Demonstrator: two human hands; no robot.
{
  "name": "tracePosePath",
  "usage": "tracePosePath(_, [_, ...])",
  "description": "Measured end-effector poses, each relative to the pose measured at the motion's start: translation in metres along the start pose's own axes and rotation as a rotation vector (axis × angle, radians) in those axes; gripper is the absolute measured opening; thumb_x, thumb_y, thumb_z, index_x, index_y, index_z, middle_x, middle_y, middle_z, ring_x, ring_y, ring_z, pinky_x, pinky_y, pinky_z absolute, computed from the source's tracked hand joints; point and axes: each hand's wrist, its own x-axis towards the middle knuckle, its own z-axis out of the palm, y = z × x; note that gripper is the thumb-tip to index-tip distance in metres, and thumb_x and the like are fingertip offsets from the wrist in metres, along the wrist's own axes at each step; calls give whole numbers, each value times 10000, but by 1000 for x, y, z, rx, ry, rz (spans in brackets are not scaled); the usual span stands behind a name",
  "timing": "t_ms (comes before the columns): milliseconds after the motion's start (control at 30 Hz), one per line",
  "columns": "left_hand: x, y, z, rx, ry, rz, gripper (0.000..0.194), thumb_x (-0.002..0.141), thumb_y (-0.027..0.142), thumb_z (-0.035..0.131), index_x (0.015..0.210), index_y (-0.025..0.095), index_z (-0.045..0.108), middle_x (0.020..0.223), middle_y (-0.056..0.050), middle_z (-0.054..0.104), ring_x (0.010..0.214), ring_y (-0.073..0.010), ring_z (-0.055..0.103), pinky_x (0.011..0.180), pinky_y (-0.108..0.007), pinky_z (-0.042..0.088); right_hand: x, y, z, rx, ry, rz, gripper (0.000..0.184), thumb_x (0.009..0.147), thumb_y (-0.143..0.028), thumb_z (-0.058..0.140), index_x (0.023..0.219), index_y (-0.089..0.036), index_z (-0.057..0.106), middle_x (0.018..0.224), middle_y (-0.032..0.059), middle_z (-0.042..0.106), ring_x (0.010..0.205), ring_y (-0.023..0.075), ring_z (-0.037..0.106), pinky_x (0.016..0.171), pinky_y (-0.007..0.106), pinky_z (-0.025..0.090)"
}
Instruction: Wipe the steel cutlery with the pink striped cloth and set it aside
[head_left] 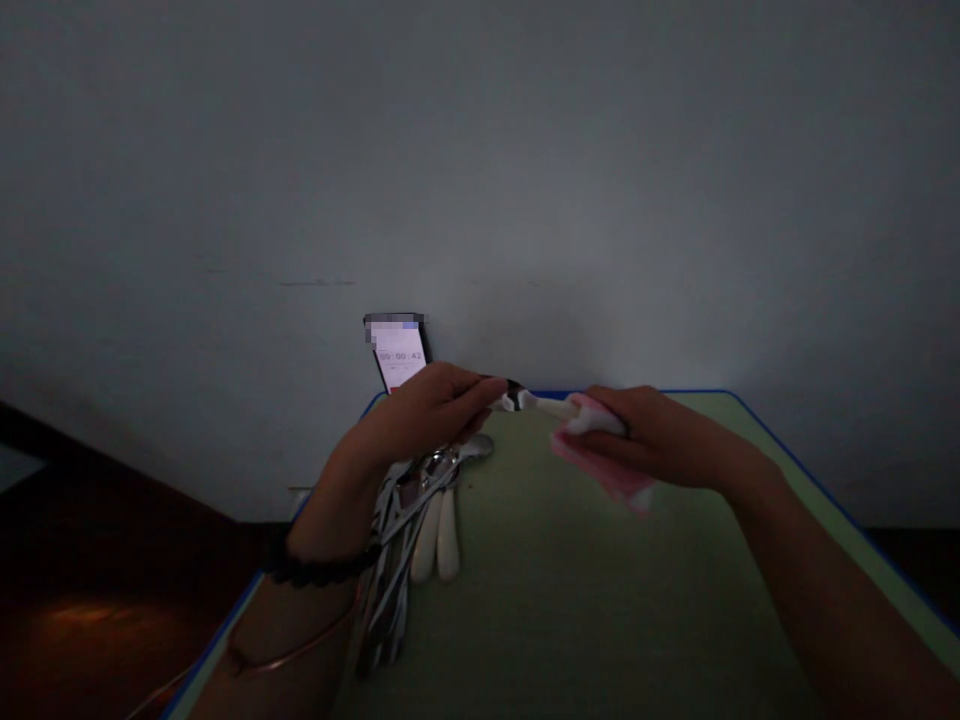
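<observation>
Wall: plain grey, bearing faint horizontal marks left of centre. Table: green top, blue edging, far edge near the wall. Floor: dark reddish-brown, warm light patch at left. Lighting: dim throughout.

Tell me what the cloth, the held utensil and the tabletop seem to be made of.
Pink-and-white cloth: soft, matte textile, judging by its folds; fibre unclear. Held utensil: smooth pale handle, possibly plastic; bright glints beside it suggest polished metal. Tabletop: flat, dull green, perhaps laminate or painted board; dim light leaves that open.
</observation>
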Motion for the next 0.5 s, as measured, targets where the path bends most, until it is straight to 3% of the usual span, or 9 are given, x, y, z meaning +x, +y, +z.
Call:
tracePosePath(167, [-1, -3, -1, -50, 13, -43, 477, 874, 444, 360, 503, 165, 469, 403, 39, 434, 368, -67, 394, 392, -177, 283, 0, 2, 1, -58, 49, 20, 333, 807, -511, 449, 825, -192, 545, 720, 6, 604, 580, 100, 479, 522, 229, 285])
tracePosePath(300, [-1, 4, 2, -37, -64, -55, 489, 874, 432, 350, 478, 166, 454, 381, 43, 409, 345, -68, 376, 370, -177, 261, 4, 0, 9, -151, 54, -4, 316, 804, -491, 458, 824, -188, 543, 710, 19, 601, 574, 110, 471, 523, 237, 271])
tracePosePath(500, [3, 22, 21, 3, -193, 65, 470, 882, 355, 341, 478, 158, 480, 392, 39, 460, 363, -66, 418, 399, -167, 288, 10, -7, 20, -176, -18, -80, 254, 839, -387, 426, 869, -174, 562, 823, 57, 634, 686, 148, 535, 590, 255, 311])
